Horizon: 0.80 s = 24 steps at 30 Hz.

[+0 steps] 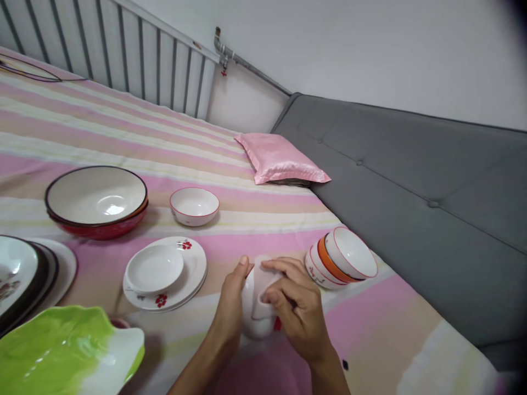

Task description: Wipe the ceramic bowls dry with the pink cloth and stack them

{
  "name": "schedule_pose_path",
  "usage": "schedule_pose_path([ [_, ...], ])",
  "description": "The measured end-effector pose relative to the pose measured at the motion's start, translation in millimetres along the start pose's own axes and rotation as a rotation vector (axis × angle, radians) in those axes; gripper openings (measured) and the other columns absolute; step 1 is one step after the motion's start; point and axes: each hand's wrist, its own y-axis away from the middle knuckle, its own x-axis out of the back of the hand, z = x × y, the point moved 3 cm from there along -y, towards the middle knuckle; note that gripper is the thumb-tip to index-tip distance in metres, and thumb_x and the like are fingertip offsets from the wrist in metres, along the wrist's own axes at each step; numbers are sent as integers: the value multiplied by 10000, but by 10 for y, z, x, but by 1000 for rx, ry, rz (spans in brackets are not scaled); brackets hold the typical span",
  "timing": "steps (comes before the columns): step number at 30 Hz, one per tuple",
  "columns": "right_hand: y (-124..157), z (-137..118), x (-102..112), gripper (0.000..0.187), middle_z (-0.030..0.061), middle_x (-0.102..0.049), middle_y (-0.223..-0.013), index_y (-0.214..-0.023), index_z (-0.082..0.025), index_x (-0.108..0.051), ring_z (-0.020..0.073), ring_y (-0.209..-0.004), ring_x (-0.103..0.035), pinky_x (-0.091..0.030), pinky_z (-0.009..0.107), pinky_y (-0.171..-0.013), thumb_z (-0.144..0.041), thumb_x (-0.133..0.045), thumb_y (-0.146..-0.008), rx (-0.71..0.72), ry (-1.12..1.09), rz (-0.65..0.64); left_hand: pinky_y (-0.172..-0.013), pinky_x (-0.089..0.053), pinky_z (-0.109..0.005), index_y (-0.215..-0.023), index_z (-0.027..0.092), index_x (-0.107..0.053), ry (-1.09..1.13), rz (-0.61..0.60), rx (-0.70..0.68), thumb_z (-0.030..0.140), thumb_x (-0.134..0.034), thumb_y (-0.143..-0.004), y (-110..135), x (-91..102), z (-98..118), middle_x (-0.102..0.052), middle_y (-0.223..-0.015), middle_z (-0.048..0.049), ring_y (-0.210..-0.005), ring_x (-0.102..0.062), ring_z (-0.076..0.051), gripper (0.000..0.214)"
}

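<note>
My left hand (pixel 231 302) is closed around the left side of a white bowl (pixel 256 329) with a bit of red on it. Much of the bowl is hidden behind my fingers and a pale cloth (pixel 263 281). With bent fingers my right hand (pixel 300 307) pinches that cloth and presses it against the bowl. Just right of it leans a stack of bowls (pixel 354 253), white ones with an orange one between. Left of my hands, a small white dish (pixel 154 269) sits on white plates with red flowers (pixel 195 262).
A red-sided bowl stack (pixel 99 195) and a red-rimmed white bowl (pixel 195 204) stand farther back on the striped bedsheet (pixel 230 241). At left are dark-rimmed plates (pixel 18 274) and a green leaf-shaped dish (pixel 53 351). A pink pillow (pixel 284 159) rests by the grey headboard (pixel 395 159).
</note>
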Motion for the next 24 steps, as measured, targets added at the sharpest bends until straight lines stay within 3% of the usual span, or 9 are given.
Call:
schedule_pose_path([
  [3, -4, 6, 13, 154, 23, -706, -937, -686, -212, -621, 190, -992, -591, -460, 342, -875, -165, -633, -832, -8, -9, 1, -683, -448, -297, -850, 98, -683, -20, -40, 5, 605, -612, -729, 0, -24, 24, -689, -735, -70, -761, -635, -237, 527],
  [5, -3, 17, -5, 94, 12, -714, -925, -791, -221, -631, 185, -962, -611, -466, 339, -860, -157, -698, -776, -30, 0, -1, -697, -452, -297, -848, 99, -680, -22, -23, -6, 608, -615, -723, 0, -20, 34, -694, -744, -70, -788, -637, -242, 527],
  [8, -4, 17, -52, 238, -4, -716, -943, -967, -239, -622, 176, -968, -632, -408, 383, -974, -154, -710, -763, -18, 42, -42, -757, -461, -313, -847, 104, -678, -12, -31, 1, 616, -631, -698, -2, -18, 29, -704, -776, -79, -868, -638, -262, 535],
  [11, -7, 3, -105, 225, 10, -700, -1082, -1006, -248, -626, 191, -1096, -602, -314, 425, -1077, -184, -673, -795, 4, 109, -139, -845, -453, -339, -844, 115, -682, -14, 37, -7, 617, -661, -667, -8, 8, 18, -716, -841, -94, -965, -625, -279, 532],
  [16, -14, -7, -174, 307, 64, -586, -1303, -1134, -240, -624, 252, -1268, -470, -311, 460, -1094, -332, -623, -841, -20, 216, -251, -943, -415, -374, -903, 119, -684, 0, 103, -19, 614, -676, -658, -21, 25, 21, -717, -937, -108, -1073, -593, -299, 553],
  [21, -11, 45, -193, 329, 72, -559, -1327, -1191, -238, -614, 247, -1280, -449, -311, 470, -1104, -362, -521, -901, -73, 225, -239, -909, -425, -347, -862, 126, -660, 17, 118, -38, 605, -694, -640, -37, 36, 39, -709, -900, -75, -1044, -598, -280, 529],
  [24, 7, 123, -179, 355, 62, -536, -1357, -1245, -254, -589, 233, -1302, -426, -331, 449, -1100, -362, -460, -933, -171, 169, -223, -817, -457, -335, -873, 116, -657, 18, 47, -6, 607, -660, -675, -45, 31, 12, -707, -831, -72, -927, -636, -270, 529],
])
